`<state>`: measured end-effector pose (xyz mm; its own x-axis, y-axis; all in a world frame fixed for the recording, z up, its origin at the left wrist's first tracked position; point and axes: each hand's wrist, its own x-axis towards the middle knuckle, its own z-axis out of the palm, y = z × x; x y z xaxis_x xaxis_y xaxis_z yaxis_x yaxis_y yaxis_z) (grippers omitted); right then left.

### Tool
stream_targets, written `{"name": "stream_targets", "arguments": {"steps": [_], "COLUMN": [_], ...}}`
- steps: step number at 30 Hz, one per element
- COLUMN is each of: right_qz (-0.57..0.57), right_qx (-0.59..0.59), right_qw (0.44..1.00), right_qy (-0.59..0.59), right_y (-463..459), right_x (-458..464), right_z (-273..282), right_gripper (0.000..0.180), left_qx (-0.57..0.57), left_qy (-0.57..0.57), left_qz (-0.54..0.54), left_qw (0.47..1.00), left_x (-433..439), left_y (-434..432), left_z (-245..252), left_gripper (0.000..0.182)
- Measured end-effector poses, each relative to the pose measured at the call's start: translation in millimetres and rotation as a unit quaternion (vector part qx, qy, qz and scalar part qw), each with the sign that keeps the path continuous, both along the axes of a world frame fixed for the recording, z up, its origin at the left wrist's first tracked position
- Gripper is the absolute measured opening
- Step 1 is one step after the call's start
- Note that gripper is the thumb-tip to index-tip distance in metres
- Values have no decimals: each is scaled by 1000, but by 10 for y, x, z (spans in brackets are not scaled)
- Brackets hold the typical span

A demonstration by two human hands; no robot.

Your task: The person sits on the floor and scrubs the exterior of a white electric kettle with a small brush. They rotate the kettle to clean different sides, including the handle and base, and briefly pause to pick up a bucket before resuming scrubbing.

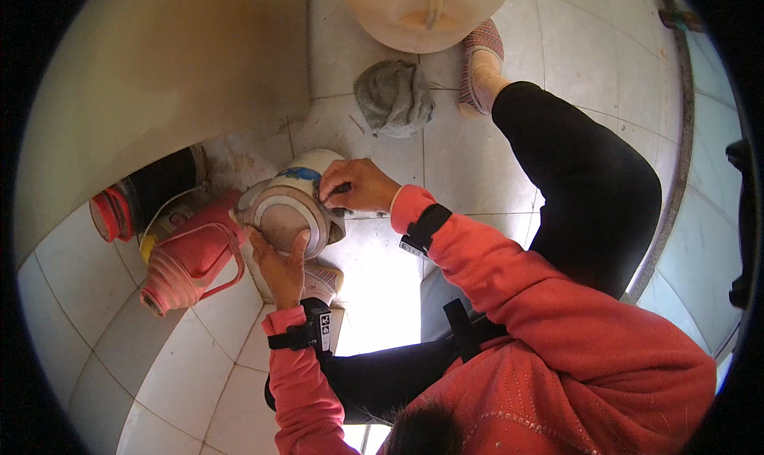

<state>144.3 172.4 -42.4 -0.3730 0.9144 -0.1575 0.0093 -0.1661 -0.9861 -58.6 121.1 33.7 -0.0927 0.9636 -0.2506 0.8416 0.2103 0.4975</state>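
A white round vessel (325,163), likely a kettle or pot, stands tilted low in front of me, with a blue picture on its side. Its round brownish end (280,219) with a pale ring faces me; whether this is lid or base I cannot tell. My left hand (280,270) grips the near edge, thumb over the ring and fingers at the left side. Against the vessel's right side my right hand (361,186) pinches a small dark wad (341,188), perhaps a scouring pad. Part of the vessel is hidden by both hands.
A red thermos flask (200,246) leans left of the vessel, beside a black flask with a red top (161,183). A crumpled grey cloth (394,97) lies on the tiled floor (477,156). Beyond it is a large pale basin (394,13). A beige panel (179,55) rises at upper left.
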Motion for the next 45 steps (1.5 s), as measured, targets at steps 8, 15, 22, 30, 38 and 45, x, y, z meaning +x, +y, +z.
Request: {"name": "stream_targets", "arguments": {"steps": [8,15,22,30,38,45], "right_qz": [37,-122,-94,-79,-151,-115], "right_qx": [-57,40,-42,-112,-24,38], "right_qw": [996,987,995,988,988,992], "right_qy": [50,94,13,-65,11,21], "right_y": [-42,-19,-204,-95,-60,139], "right_x": [22,16,14,-25,-103,-96], "right_z": [7,-146,-236,-194,-232,-126], "right_gripper": [11,13,15,16,16,15], "left_qx": [-10,5,5,-11,-8,-16], "left_qy": [50,32,10,28,25,50], "left_qz": [-17,-19,-39,-38,-41,-70], "left_qw": [999,999,999,999,999,996], "left_x": [18,-9,-4,-9,12,-26], "left_y": [23,15,59,82,93,163], "left_z": [56,19,73,75,113,129], "left_gripper": [103,102,100,101,99,102]}}
